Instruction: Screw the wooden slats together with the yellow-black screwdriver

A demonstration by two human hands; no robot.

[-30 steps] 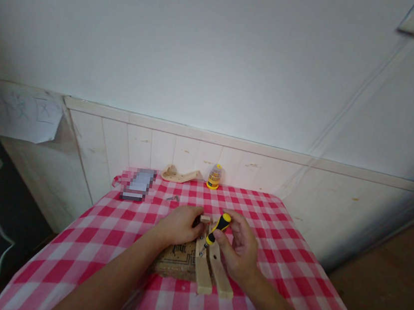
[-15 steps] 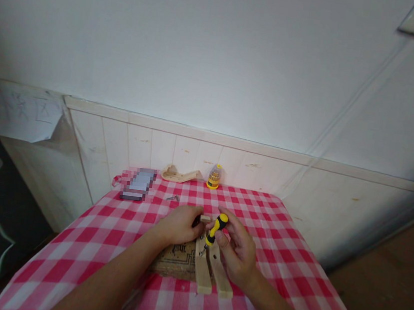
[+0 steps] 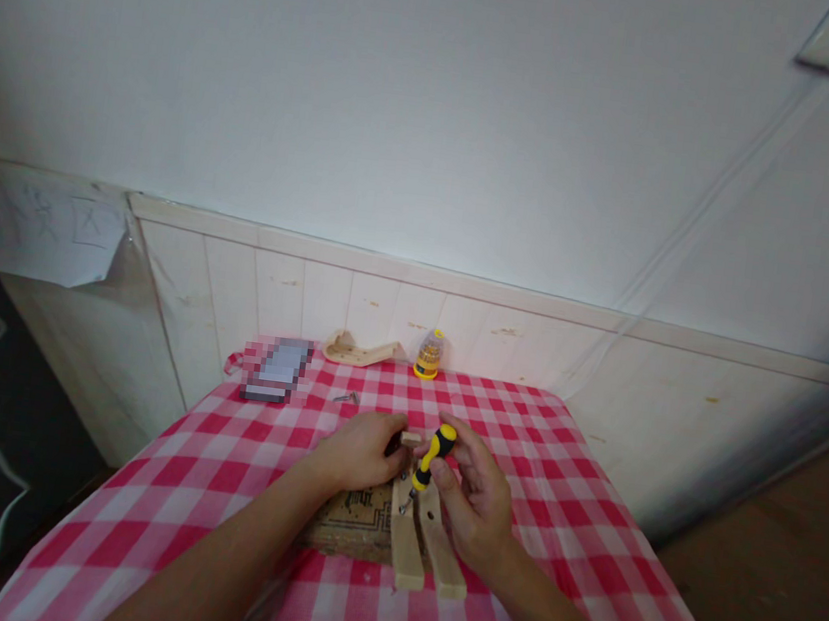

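Observation:
My right hand [image 3: 479, 505] grips a yellow and black screwdriver [image 3: 435, 449], its tip down at a hole or screw in the left leg of a pale wooden piece [image 3: 407, 541]. Beside that leg lies a second wooden leg [image 3: 442, 546], also with a dark hole. My left hand [image 3: 365, 451] closes its fingers on the far end of the wooden piece, where a small block end [image 3: 412, 439] shows. Under the wood lies a brown board [image 3: 349, 534] with black printed marks. The left fingertips are partly hidden.
A red and white checked cloth [image 3: 536, 608] covers the table. Toward the wall are a blurred-out phone-like device [image 3: 278, 369], a curved wooden piece [image 3: 360, 352], a yellow-based clear bit container [image 3: 428, 355] and small metal parts [image 3: 347, 398]. A white wall [image 3: 434, 152] rises behind.
The screwdriver handle has tilted or turned very slightly in my right hand. Both hands and the wooden pieces stay in place.

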